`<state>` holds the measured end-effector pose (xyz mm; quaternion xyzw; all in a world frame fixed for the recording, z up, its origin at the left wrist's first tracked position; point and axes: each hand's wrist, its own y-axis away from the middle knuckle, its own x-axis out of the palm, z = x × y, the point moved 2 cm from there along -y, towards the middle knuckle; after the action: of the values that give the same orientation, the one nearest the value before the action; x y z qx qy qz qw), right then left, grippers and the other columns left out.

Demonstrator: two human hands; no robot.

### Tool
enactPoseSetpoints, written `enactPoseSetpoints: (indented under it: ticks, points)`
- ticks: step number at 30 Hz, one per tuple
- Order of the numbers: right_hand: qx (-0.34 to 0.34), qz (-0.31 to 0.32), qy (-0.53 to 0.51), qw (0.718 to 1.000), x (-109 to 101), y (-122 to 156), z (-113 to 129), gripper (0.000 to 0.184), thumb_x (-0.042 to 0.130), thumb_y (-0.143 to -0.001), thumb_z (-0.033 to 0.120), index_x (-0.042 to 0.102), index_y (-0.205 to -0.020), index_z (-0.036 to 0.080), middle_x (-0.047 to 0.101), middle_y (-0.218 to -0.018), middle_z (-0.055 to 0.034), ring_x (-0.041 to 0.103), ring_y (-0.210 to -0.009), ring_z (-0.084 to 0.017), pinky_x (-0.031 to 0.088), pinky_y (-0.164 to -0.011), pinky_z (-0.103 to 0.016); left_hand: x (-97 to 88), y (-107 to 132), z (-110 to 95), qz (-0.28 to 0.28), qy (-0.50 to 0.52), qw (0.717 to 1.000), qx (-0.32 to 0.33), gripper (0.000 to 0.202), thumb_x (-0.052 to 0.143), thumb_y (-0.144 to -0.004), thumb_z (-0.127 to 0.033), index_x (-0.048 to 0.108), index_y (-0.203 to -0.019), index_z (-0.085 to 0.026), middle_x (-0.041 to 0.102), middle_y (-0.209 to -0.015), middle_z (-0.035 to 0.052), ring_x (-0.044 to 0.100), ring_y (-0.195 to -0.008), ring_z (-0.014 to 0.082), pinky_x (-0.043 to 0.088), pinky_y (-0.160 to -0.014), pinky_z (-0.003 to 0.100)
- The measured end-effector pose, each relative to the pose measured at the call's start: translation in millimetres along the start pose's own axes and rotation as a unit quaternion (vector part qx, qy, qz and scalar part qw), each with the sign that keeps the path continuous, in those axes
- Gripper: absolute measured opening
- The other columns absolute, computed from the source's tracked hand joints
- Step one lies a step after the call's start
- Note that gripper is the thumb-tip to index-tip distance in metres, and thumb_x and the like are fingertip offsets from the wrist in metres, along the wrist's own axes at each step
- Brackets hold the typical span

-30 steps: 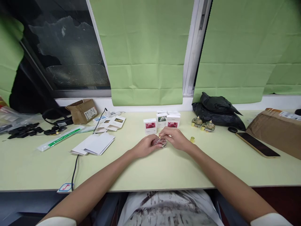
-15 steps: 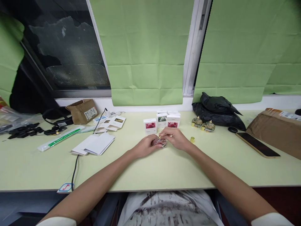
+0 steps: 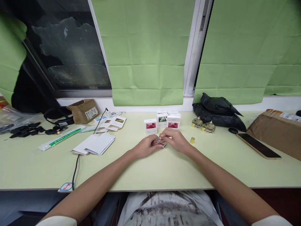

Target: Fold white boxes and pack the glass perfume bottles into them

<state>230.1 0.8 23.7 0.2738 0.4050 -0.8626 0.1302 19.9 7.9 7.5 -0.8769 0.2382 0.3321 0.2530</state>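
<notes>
A small round glass perfume bottle point(image 3: 161, 143) with a pinkish look stands on the table in front of me. My left hand point(image 3: 146, 147) is wrapped around its left side, thumb along the near face. Pinched at the bottle's gold neck are the fingertips of my right hand point(image 3: 173, 138), which mostly hide that part. To the right of this hand a yellow-gold cap point(image 3: 192, 140) sits apart on the table. Just behind the hands stands a white box point(image 3: 150, 126) with a red flower picture, beside another such box point(image 3: 173, 121) and a box with a white flower point(image 3: 162, 120).
Two gold-topped bottles point(image 3: 208, 126) lie near a black plastic bag point(image 3: 217, 110). On the right are a phone point(image 3: 258, 145) and a large cardboard box point(image 3: 277, 131). Folded white cartons point(image 3: 100, 143), a cable point(image 3: 75, 171) and a small open carton point(image 3: 83, 111) are on the left.
My right fingers have shifted slightly at the bottle's neck, and the gold tip shows less. The left hand keeps its hold; the whole view has moved a little.
</notes>
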Motion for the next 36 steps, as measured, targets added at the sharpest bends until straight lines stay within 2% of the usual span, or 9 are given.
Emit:
enactPoseSetpoints:
  ticks: [4, 11, 14, 20, 24, 28, 36]
  points:
    - [0.021, -0.016, -0.067, 0.997, 2, 0, -6, 0.015, 0.061, -0.100, 0.020, 0.074, -0.093, 0.022, 0.074, -0.097, -0.0044, 0.071, -0.092, -0.020, 0.055, -0.084, -0.033, 0.7, 0, 1, -0.001, 0.002, 1.000, -0.001, 0.042, 0.066, -0.094, -0.060, 0.066, -0.101, -0.018, 0.061, -0.084, 0.0021, 0.053, -0.076, 0.0177, 0.043, -0.068, 0.029]
    - [-0.027, 0.012, 0.008, 1.000, -3, -1, -1, 0.018, 0.056, -0.103, 0.019, 0.073, -0.096, 0.023, 0.072, -0.097, -0.0048, 0.068, -0.088, -0.019, 0.052, -0.082, -0.032, 1.4, 0, 2, 0.000, 0.001, 1.000, 0.001, 0.041, 0.065, -0.095, -0.058, 0.067, -0.103, -0.018, 0.061, -0.084, 0.0018, 0.052, -0.075, 0.0173, 0.042, -0.068, 0.029]
    - [-0.027, 0.023, 0.024, 0.999, -3, -2, -2, 0.018, 0.055, -0.104, 0.019, 0.072, -0.098, 0.023, 0.072, -0.099, -0.0053, 0.068, -0.090, -0.020, 0.052, -0.082, -0.033, 1.4, 0, 2, -0.001, -0.005, 1.000, -0.003, 0.041, 0.065, -0.095, -0.058, 0.067, -0.103, -0.018, 0.061, -0.083, 0.0013, 0.052, -0.074, 0.0171, 0.041, -0.067, 0.029]
    - [0.030, 0.004, -0.034, 0.999, 1, 1, -4, 0.013, 0.059, -0.103, 0.024, 0.071, -0.107, 0.024, 0.074, -0.104, -0.0047, 0.070, -0.096, -0.021, 0.056, -0.086, -0.034, 1.2, 0, 4, 0.007, -0.010, 1.000, -0.008, 0.039, 0.065, -0.096, -0.057, 0.066, -0.103, -0.019, 0.062, -0.084, 0.0007, 0.052, -0.074, 0.0163, 0.039, -0.066, 0.028]
    - [0.073, 0.007, -0.090, 0.993, 1, 2, -3, 0.015, 0.060, -0.102, 0.028, 0.069, -0.113, 0.024, 0.075, -0.109, -0.0048, 0.071, -0.103, -0.021, 0.059, -0.091, -0.037, 0.8, -1, 3, 0.009, -0.010, 1.000, -0.013, 0.038, 0.065, -0.096, -0.057, 0.066, -0.100, -0.019, 0.062, -0.084, 0.0001, 0.052, -0.073, 0.0160, 0.038, -0.065, 0.028]
    - [0.086, 0.007, -0.130, 0.988, -1, 2, -4, 0.019, 0.065, -0.099, 0.030, 0.068, -0.117, 0.025, 0.075, -0.110, -0.0053, 0.072, -0.105, -0.021, 0.060, -0.092, -0.039, 0.6, -1, 2, 0.003, -0.010, 1.000, -0.012, 0.038, 0.066, -0.095, -0.057, 0.066, -0.098, -0.019, 0.062, -0.085, 0.0008, 0.052, -0.073, 0.0164, 0.039, -0.065, 0.028]
    - [0.103, 0.015, -0.106, 0.989, -7, 8, -19, 0.021, 0.062, -0.100, 0.030, 0.067, -0.119, 0.024, 0.075, -0.106, -0.0059, 0.073, -0.101, -0.021, 0.060, -0.092, -0.040, 0.8, 0, 6, -0.006, -0.015, 1.000, -0.008, 0.039, 0.066, -0.094, -0.057, 0.068, -0.103, -0.018, 0.065, -0.089, 0.0037, 0.056, -0.078, 0.0190, 0.043, -0.069, 0.030]
